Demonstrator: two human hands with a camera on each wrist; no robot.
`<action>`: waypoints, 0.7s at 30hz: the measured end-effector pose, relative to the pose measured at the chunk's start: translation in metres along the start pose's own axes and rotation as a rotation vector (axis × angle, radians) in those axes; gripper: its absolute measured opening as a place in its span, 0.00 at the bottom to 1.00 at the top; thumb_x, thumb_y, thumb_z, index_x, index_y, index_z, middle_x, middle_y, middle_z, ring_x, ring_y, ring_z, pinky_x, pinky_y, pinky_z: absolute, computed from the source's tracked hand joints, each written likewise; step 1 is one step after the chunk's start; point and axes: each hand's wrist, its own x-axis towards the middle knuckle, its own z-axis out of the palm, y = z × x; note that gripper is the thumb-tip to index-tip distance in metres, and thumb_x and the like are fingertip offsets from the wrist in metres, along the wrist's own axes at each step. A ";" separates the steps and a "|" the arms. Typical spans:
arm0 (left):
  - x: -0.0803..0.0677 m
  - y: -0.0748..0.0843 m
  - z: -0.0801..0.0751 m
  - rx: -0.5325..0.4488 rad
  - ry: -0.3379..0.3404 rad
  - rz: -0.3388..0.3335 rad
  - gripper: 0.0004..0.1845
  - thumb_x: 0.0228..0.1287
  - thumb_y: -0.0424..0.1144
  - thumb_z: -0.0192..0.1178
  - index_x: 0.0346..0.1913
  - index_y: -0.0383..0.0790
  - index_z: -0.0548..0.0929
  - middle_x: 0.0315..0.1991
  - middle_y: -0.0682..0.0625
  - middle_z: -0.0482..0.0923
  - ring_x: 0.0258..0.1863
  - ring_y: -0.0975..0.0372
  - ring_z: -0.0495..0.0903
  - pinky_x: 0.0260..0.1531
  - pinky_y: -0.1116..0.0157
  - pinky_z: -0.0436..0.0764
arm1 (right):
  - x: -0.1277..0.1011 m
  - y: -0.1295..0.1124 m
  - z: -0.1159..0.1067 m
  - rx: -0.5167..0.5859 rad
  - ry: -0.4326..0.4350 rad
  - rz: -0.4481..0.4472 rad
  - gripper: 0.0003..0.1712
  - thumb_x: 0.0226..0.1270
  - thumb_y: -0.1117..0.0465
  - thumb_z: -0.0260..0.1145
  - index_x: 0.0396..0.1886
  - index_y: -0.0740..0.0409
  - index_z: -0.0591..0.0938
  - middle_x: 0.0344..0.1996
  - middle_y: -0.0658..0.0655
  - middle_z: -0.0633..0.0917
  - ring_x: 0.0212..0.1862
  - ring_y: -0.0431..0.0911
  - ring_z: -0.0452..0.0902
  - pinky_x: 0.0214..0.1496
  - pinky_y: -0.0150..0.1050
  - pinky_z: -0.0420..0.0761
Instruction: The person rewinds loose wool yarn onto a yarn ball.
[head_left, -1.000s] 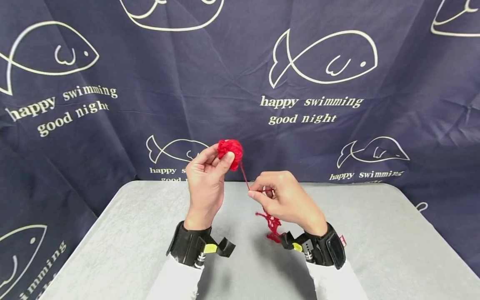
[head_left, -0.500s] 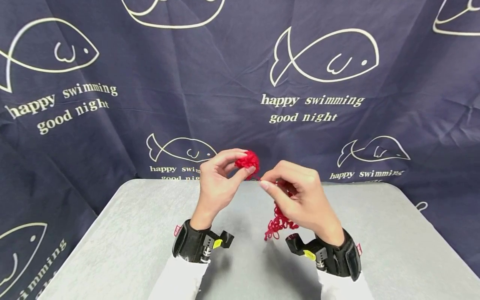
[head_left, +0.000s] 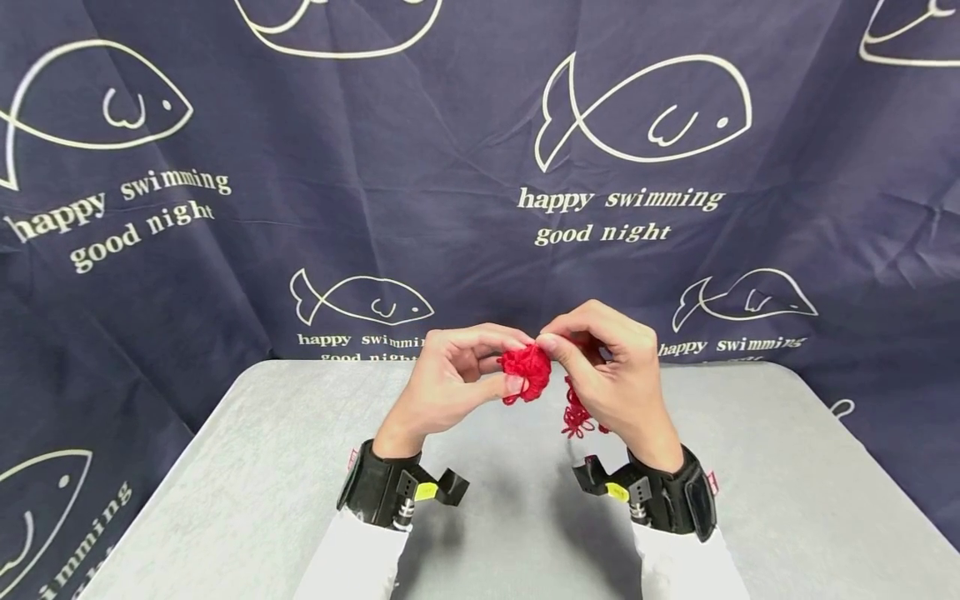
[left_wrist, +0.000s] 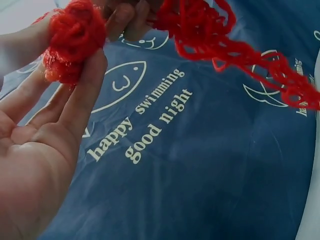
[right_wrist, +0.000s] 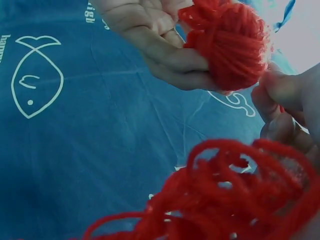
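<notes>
Both hands are engaged and raised above the surface. The left hand (head_left: pixel 442 387) is clamped on a small, round ball of wound red yarn (head_left: pixel 527 375), its thumb on the near side and its fingers across the top and behind. The right hand (head_left: pixel 622 379) has thumb and forefinger pinched together on a thin red yarn strand (right_wrist: pixel 281 108) at the ball's right edge; the fingers cover most of that strand. The fingertips of the two hands lie close together over the ball; whether they touch cannot be told.

A loose, looped tangle of red yarn (head_left: pixel 577 415) hangs beneath the right hand, apart from the ball. Black fabric wrist straps (head_left: pixel 378 487) are fitted on both wrists, next to white sleeves (head_left: pixel 356 558). Below is a pale grey, round-cornered surface (head_left: pixel 262 475). Behind it hangs a dark blue cloth backdrop (head_left: pixel 465 192) printed with white fish outlines and lettering.
</notes>
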 end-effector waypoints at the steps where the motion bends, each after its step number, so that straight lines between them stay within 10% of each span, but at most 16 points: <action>1: 0.000 0.001 0.000 -0.017 -0.001 -0.001 0.14 0.54 0.14 0.66 0.44 0.15 0.80 0.48 0.40 0.82 0.44 0.53 0.84 0.44 0.58 0.86 | 0.000 0.000 0.000 0.012 0.005 0.007 0.05 0.59 0.70 0.76 0.32 0.59 0.87 0.25 0.51 0.82 0.23 0.37 0.68 0.21 0.29 0.65; 12: 0.002 0.004 0.008 -0.120 0.029 0.100 0.15 0.56 0.22 0.70 0.48 0.33 0.87 0.47 0.46 0.82 0.45 0.57 0.82 0.49 0.58 0.85 | -0.005 0.008 0.008 0.171 0.010 0.148 0.05 0.62 0.74 0.71 0.32 0.63 0.87 0.22 0.53 0.81 0.18 0.39 0.66 0.15 0.32 0.62; 21: 0.007 0.003 0.014 -0.180 0.223 0.188 0.14 0.59 0.30 0.73 0.48 0.43 0.89 0.46 0.46 0.84 0.44 0.58 0.84 0.44 0.66 0.85 | -0.008 0.011 0.017 0.190 -0.071 0.202 0.09 0.62 0.75 0.71 0.30 0.57 0.87 0.19 0.49 0.77 0.16 0.40 0.67 0.13 0.33 0.64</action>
